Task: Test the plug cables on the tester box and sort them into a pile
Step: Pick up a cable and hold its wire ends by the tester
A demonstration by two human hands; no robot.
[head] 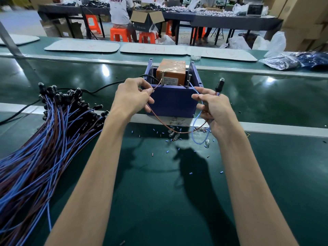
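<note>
The tester box [173, 102] is a purple crate holding an orange unit [171, 71], with two metal posts at its front rim. My left hand [134, 96] pinches the brown wire [159, 119] of one plug cable, its end reaching toward the left post. My right hand [212, 108] pinches the blue wire [197, 132] near the right post and also holds the cable's black lamp plug [219, 85], which sticks up above the fingers. Both wires sag in a loop below the box. A pile of blue and brown cables [44, 139] with black plugs lies at the left.
Small clear bulbs [173, 134] and bits of blue insulation litter the green belt in front of the box. A black power cord [99, 88] runs left from the box. White boards [81, 46] and bagged parts [284, 62] lie beyond. People sit at far tables.
</note>
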